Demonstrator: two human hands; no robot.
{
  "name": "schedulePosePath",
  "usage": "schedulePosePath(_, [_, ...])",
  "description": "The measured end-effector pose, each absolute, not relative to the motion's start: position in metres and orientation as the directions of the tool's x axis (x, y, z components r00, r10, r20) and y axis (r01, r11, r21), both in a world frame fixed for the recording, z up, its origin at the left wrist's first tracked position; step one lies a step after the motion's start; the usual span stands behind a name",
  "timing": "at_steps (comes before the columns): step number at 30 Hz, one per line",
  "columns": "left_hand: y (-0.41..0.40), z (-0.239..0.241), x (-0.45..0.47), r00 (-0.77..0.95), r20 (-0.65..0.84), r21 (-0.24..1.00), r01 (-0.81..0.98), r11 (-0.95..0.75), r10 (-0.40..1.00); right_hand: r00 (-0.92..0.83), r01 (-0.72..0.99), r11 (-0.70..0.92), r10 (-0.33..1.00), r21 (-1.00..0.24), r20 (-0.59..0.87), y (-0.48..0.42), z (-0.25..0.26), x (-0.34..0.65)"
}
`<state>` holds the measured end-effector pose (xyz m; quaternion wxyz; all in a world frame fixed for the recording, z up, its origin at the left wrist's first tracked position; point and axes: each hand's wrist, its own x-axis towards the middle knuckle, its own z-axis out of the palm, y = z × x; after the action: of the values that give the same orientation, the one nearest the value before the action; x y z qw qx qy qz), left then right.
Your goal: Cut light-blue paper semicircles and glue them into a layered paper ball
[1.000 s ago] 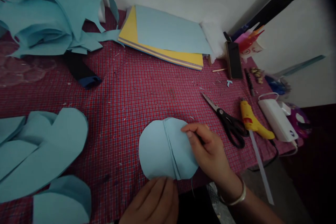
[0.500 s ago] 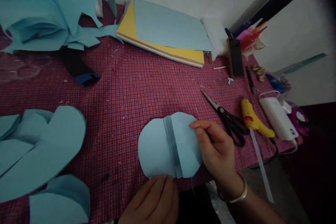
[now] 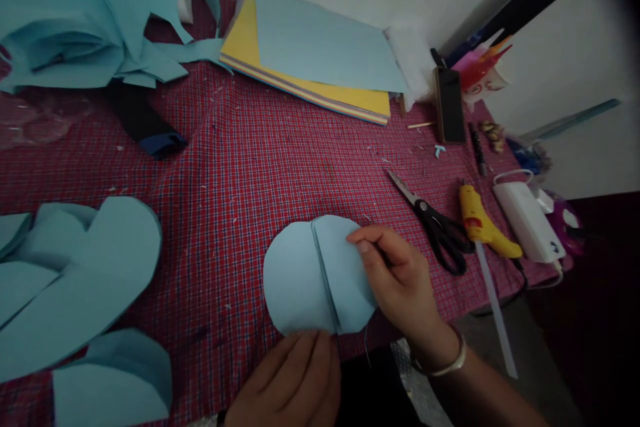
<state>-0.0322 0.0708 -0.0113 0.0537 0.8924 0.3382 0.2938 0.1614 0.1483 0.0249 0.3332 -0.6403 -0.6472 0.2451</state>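
Observation:
A light-blue rounded paper cutout [image 3: 297, 277], folded down its middle and made of more than one layer, lies at the table's front edge. My right hand [image 3: 403, 283] pinches its right leaf between thumb and forefinger. At the bottom edge of the left leaf, my left hand [image 3: 295, 380] holds the cutout with its fingers together; its thumb is hidden. A narrow gap shows along the fold between the two leaves. Black-handled scissors [image 3: 443, 233] lie to the right of my right hand.
A yellow glue gun [image 3: 483, 220] with a clear glue stick, a white power bank [image 3: 527, 220] and a phone [image 3: 450, 105] sit at the right. Behind is a stack of coloured paper [image 3: 325, 47]. Blue cut pieces [image 3: 115, 253] and scraps [image 3: 65, 20] fill the left.
My right hand has moved slightly left with the right leaf, narrowing the gap at the fold. My left hand has stayed at the bottom edge.

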Motion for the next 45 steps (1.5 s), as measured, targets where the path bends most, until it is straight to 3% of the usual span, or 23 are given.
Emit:
schedulePosePath(11, [0.0733, 0.0, -0.0381, 0.678, 0.398, 0.379, 0.492, -0.783, 0.618, 0.035, 0.679, 0.031, 0.997, -0.733, 0.074, 0.1483, 0.0267, 0.1598])
schedulePosePath(45, [0.0729, 0.0007, -0.0386, 0.688, 0.386, 0.386, 0.484, -0.785, 0.614, 0.018, 0.749, 0.063, 0.993, -0.66, 0.115, 0.1492, 0.0245, 0.1567])
